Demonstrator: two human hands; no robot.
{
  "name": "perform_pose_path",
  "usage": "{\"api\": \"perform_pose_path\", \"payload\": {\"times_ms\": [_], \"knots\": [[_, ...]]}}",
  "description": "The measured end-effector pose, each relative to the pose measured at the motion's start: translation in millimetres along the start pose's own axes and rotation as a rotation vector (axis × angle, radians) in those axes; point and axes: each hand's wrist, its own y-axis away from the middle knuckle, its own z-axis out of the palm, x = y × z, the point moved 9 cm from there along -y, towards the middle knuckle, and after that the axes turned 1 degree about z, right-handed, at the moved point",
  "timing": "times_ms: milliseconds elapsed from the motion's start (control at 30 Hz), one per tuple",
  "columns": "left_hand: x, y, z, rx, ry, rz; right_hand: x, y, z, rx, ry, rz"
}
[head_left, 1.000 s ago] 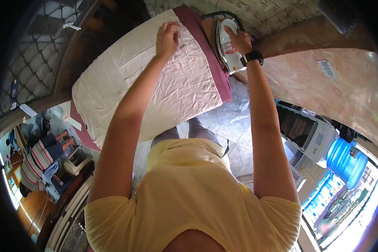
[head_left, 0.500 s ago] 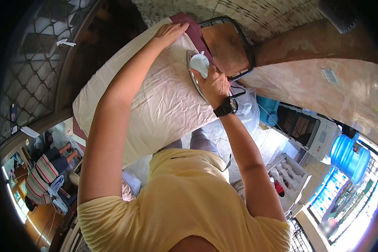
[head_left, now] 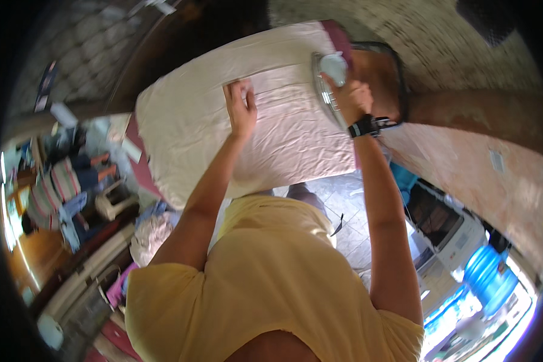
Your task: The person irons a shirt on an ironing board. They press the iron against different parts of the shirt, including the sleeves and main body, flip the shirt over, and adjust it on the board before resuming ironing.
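Observation:
A pale cream cloth (head_left: 193,120) covers the padded board in front of me, wrinkled across its middle and right side. My right hand (head_left: 353,99), with a black watch on the wrist, is closed round a clothes iron (head_left: 333,67) with a whitish body and a shiny metal base. The iron rests near the cloth's right end; its handle is mostly hidden under my fingers. My left hand (head_left: 242,108) is over the middle of the cloth, fingers loosely curled and thumb apart, with nothing visible held. Whether its fingertips touch the cloth is unclear.
Maroon fabric (head_left: 338,37) shows at the board's right end, beside a black-framed brown chair (head_left: 383,78). A stone-like wall (head_left: 464,136) runs along the right. Blue water jugs (head_left: 489,274) stand lower right. A person (head_left: 60,184) in a striped shirt is at far left.
My left hand has left the cloth's far edge and come back over its middle, its fingers curling. My right hand still grips the iron. The whole view has shifted and blurred.

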Motion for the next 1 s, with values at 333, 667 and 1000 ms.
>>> {"api": "perform_pose_path", "payload": {"times_ms": [333,667,1000], "knots": [[-174.6,127.5,-244.4,0.205,-0.745,-0.381,-21.8,-37.8,-45.5,-0.184,-0.56,-0.661],[-238.9,137.0,-235.6,0.008,-0.654,-0.62,-13.1,-13.7,-6.9,-0.467,-0.248,-0.787],[-225.9,122.8,-236.1,0.139,-0.641,-0.919,-21.4,-6.6,5.6,-0.571,-0.237,-0.701]]}}
